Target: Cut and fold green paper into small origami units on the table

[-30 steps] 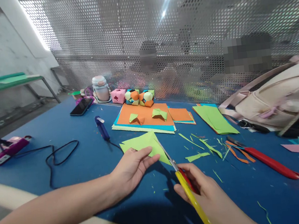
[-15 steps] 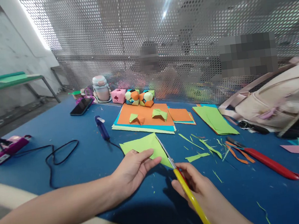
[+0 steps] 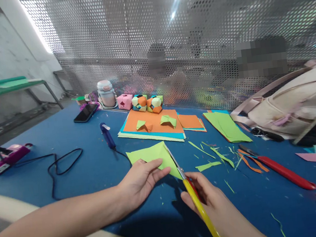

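Green paper (image 3: 147,152), head view: gripped between thumb and fingers of left hand (image 3: 142,179), just above blue table (image 3: 75,173). Scissors (image 3: 181,171): grasped in right hand (image 3: 211,198), blades at paper's right edge. Beyond left-hand grip: orange sheet (image 3: 154,115) bearing small folded pieces (image 3: 168,121). Left of same grip: blue corded tool (image 3: 108,136). Right of scissors: green offcuts (image 3: 208,166), red-handled tool (image 3: 285,171).

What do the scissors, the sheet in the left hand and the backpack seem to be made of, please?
Scissors: shiny silvery metal blades; smooth yellow and red handles, probably plastic or coated.
Green sheet in the left hand: matte paper, thin and creased.
Backpack: pale, soft fabric, likely, judging by its seams and sag.
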`<state>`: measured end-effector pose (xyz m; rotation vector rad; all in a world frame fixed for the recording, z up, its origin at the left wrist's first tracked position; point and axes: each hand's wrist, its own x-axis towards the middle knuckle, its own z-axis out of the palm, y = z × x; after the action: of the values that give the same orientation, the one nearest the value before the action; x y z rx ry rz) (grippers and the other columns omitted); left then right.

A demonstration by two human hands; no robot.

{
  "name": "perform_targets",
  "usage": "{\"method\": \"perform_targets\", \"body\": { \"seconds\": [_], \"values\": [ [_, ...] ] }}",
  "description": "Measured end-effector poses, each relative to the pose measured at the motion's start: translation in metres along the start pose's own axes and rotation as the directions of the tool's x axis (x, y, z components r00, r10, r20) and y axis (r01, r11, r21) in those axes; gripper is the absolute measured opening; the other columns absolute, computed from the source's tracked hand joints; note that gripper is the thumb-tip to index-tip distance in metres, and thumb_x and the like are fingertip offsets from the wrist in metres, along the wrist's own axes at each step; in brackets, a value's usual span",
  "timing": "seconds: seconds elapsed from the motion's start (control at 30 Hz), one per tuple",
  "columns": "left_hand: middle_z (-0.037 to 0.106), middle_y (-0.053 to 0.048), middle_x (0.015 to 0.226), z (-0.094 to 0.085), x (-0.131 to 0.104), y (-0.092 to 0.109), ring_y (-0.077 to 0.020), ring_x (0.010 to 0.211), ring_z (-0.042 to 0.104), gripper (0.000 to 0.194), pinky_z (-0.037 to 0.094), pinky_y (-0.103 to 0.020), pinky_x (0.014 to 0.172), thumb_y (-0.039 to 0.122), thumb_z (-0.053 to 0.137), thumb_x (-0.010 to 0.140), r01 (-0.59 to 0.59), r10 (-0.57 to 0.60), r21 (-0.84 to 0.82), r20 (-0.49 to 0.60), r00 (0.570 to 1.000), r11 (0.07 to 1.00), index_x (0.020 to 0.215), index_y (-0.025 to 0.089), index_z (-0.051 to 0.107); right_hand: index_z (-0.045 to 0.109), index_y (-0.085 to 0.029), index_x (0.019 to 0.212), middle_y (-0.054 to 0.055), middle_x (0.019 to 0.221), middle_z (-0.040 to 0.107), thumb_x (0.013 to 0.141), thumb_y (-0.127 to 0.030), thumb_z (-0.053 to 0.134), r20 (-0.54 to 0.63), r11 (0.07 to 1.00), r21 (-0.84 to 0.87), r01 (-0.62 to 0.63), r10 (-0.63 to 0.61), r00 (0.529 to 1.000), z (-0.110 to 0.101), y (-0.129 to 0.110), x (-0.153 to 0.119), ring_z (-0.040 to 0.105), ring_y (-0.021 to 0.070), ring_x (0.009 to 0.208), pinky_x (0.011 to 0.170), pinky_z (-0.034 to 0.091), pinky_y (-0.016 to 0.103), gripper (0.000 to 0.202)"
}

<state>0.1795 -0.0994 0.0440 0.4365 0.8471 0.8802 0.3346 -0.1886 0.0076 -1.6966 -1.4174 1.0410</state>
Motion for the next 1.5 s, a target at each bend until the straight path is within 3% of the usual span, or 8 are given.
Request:
{"method": "perform_targets", "body": {
  "seconds": [0.23, 0.43, 0.67, 0.8, 1.0, 1.17, 1.5],
  "values": [
    [0.067, -0.007, 0.074, -0.001, 0.000, -0.001, -0.0110, 0.062, 0.066, 0.011, 0.061, -0.022, 0.062, -0.006, 0.058, 0.075, 0.020, -0.020, 0.006, -0.019, 1.000, 1.000, 0.071, 0.003, 0.063, 0.052, -0.020, 0.108, 0.001, 0.077, 0.060, 0.080, -0.049, 0.057, -0.023, 1.000, 0.011, 0.027, -0.026, 0.999, 0.002, 0.003, 0.002, 0.054, 0.0142, 0.066, 0.060, 0.045, 0.027, 0.041],
    [0.069, -0.007, 0.076, 0.000, -0.001, 0.000, -0.0113, 0.060, 0.066, 0.012, 0.060, -0.020, 0.059, -0.004, 0.056, 0.077, 0.041, -0.041, 0.012, 0.005, 0.999, 0.999, 0.074, 0.005, 0.064, 0.050, -0.021, 0.106, -0.003, 0.066, 0.053, 0.081, -0.053, 0.055, -0.004, 0.998, 0.044, -0.039, 0.039, 0.999, 0.005, 0.004, 0.002, 0.046, 0.0101, 0.052, 0.047, 0.035, 0.022, 0.041],
    [0.068, -0.007, 0.071, 0.003, -0.003, 0.000, -0.0107, 0.058, 0.066, 0.013, 0.060, -0.019, 0.057, -0.006, 0.056, 0.077, 0.055, -0.055, 0.006, -0.030, 0.998, 0.998, 0.070, 0.004, 0.063, 0.047, -0.022, 0.107, -0.003, 0.069, 0.051, 0.082, -0.050, 0.051, 0.034, 0.997, 0.000, -0.083, 0.083, 0.996, 0.005, -0.004, -0.001, 0.038, 0.0082, 0.048, 0.043, 0.028, 0.022, 0.038],
    [0.067, -0.006, 0.070, 0.003, -0.002, 0.000, -0.0105, 0.058, 0.065, 0.013, 0.059, -0.019, 0.057, -0.005, 0.058, 0.077, 0.054, -0.053, 0.021, -0.032, 0.998, 0.998, 0.069, 0.005, 0.062, 0.047, -0.022, 0.109, -0.004, 0.069, 0.050, 0.083, -0.049, 0.051, 0.045, 0.995, 0.019, -0.097, 0.097, 0.994, 0.005, -0.002, -0.001, 0.036, 0.0079, 0.047, 0.043, 0.029, 0.022, 0.038],
    [0.067, -0.008, 0.079, 0.002, -0.002, 0.000, -0.0112, 0.062, 0.066, 0.009, 0.059, -0.019, 0.059, -0.004, 0.059, 0.076, 0.058, -0.058, 0.009, -0.039, 0.998, 0.998, 0.074, 0.004, 0.062, 0.051, -0.021, 0.105, -0.003, 0.065, 0.050, 0.081, -0.053, 0.053, -0.040, 0.997, 0.076, 0.014, -0.011, 0.999, 0.010, 0.003, 0.000, 0.047, 0.0112, 0.055, 0.049, 0.038, 0.023, 0.040],
    [0.067, -0.009, 0.084, 0.000, 0.000, -0.001, -0.0117, 0.066, 0.065, 0.007, 0.059, -0.019, 0.059, -0.003, 0.060, 0.076, 0.066, -0.065, 0.024, -0.036, 0.997, 0.998, 0.079, 0.003, 0.062, 0.052, -0.021, 0.104, -0.005, 0.061, 0.049, 0.080, -0.059, 0.051, 0.011, 0.982, 0.177, -0.063, 0.062, 0.998, 0.012, 0.001, -0.003, 0.040, 0.0074, 0.040, 0.039, 0.035, 0.021, 0.045],
    [0.064, -0.005, 0.078, -0.001, -0.003, -0.007, -0.0127, 0.067, 0.065, 0.014, 0.060, -0.024, 0.063, -0.004, 0.060, 0.075, 0.090, -0.086, 0.048, -0.088, 0.992, 0.995, 0.073, 0.009, 0.055, 0.050, -0.022, 0.105, -0.007, 0.055, 0.043, 0.079, -0.063, 0.051, 0.023, 0.977, 0.195, -0.085, 0.082, 0.996, 0.009, 0.001, -0.004, 0.035, 0.0066, 0.038, 0.039, 0.034, 0.020, 0.048]
  ]
}}
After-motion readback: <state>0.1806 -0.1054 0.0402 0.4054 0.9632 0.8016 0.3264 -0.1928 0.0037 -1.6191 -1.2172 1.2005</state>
